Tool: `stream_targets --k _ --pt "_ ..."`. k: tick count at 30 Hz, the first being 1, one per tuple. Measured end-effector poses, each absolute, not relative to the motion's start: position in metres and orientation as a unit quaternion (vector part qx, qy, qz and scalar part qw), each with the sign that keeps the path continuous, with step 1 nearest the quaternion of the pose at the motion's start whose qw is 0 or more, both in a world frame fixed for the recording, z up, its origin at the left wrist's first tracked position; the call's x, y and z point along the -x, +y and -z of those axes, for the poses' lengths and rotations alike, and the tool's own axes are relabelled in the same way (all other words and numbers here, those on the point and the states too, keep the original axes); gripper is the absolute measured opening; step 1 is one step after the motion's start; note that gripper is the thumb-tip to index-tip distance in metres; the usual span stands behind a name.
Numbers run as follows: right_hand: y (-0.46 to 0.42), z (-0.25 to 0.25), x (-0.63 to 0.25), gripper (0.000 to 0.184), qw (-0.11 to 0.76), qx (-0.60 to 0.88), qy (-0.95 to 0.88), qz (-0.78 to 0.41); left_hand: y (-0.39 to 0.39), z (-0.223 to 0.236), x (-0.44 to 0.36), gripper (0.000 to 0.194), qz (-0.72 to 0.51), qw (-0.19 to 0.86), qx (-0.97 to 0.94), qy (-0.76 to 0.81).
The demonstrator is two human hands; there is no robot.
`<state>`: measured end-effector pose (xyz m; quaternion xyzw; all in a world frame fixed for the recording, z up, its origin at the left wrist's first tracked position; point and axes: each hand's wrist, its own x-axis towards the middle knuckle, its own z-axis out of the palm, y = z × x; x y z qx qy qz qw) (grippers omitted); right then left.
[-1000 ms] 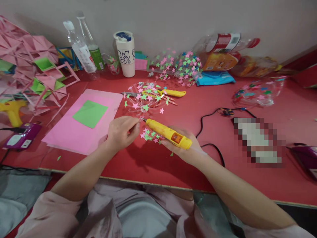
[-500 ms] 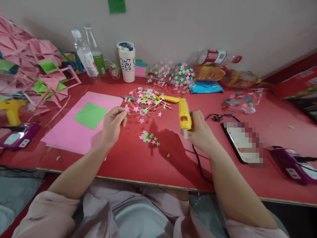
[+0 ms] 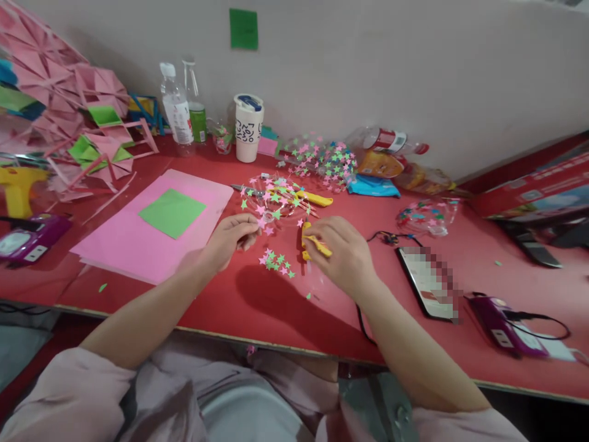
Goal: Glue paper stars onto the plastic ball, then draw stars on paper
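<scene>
My left hand (image 3: pixel 232 241) is closed in a pinch at a pink star (image 3: pixel 261 222), beside a tangle of clear strands with pink and green stars (image 3: pixel 277 197). My right hand (image 3: pixel 343 255) has its fingers on a yellow hot glue gun (image 3: pixel 319 245), which is tilted on its side at or close above the table; part of it is hidden by the fingers. A clear glue stick pokes out of its near end. Between my hands lies a small pile of loose green and pink stars (image 3: pixel 276 262). Scissors (image 3: pixel 248 189) and a yellow-handled cutter (image 3: pixel 315 197) lie behind, partly under the strands.
Pink sheets (image 3: pixel 115 239) with a green square (image 3: pixel 172 212) lie left. Bottles (image 3: pixel 176 113), a tumbler (image 3: pixel 249 132) and bagged stars (image 3: pixel 338 162) line the wall. A phone (image 3: pixel 426 282) and purple power strip (image 3: pixel 506 325) are right; another glue gun (image 3: pixel 21 184) is far left.
My right hand has brought the glue gun left and tipped it from upright onto its side. My left hand has shifted slightly right, still pinching. The view has turned to the right.
</scene>
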<state>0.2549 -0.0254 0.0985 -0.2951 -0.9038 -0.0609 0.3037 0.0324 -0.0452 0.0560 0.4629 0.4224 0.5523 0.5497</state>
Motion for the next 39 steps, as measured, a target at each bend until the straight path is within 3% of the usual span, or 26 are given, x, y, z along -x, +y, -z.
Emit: stream_targets --k 7,18,21,24,27,30,34,39 --pt "-0.026 -0.099 -0.203 0.015 0.242 0.187 -0.923 0.234 -0.05 -0.062 -0.036 0.019 -0.522 0.606 -0.434 0.414" --pt "-0.021 -0.091 -0.197 0.011 0.249 0.164 -0.91 0.288 -0.052 -0.066 -0.038 0.026 -0.517 0.599 -0.426 0.438" --pt "-0.018 -0.091 -0.197 0.011 0.298 0.192 -0.907 0.228 -0.05 -0.066 -0.034 0.018 -0.531 0.567 -0.439 0.451" --pt "-0.015 -0.097 -0.198 0.01 0.352 0.255 -0.898 0.065 -0.045 -0.063 -0.026 0.003 -0.546 0.407 -0.512 0.524" --pt "-0.017 -0.103 -0.199 0.011 0.35 0.318 -0.877 -0.087 -0.04 -0.056 -0.02 0.02 -0.486 0.218 -0.606 0.591" --pt "-0.025 -0.103 -0.199 0.009 0.317 0.347 -0.865 -0.174 -0.037 -0.048 -0.018 0.021 -0.427 0.142 -0.654 0.608" --pt "-0.032 -0.096 -0.197 0.007 0.281 0.365 -0.86 -0.218 -0.037 -0.044 -0.021 0.015 -0.438 0.193 -0.649 0.591" --pt "-0.031 -0.094 -0.201 0.008 0.306 0.385 -0.838 -0.235 -0.04 -0.042 -0.032 0.004 -0.511 0.39 -0.564 0.519"
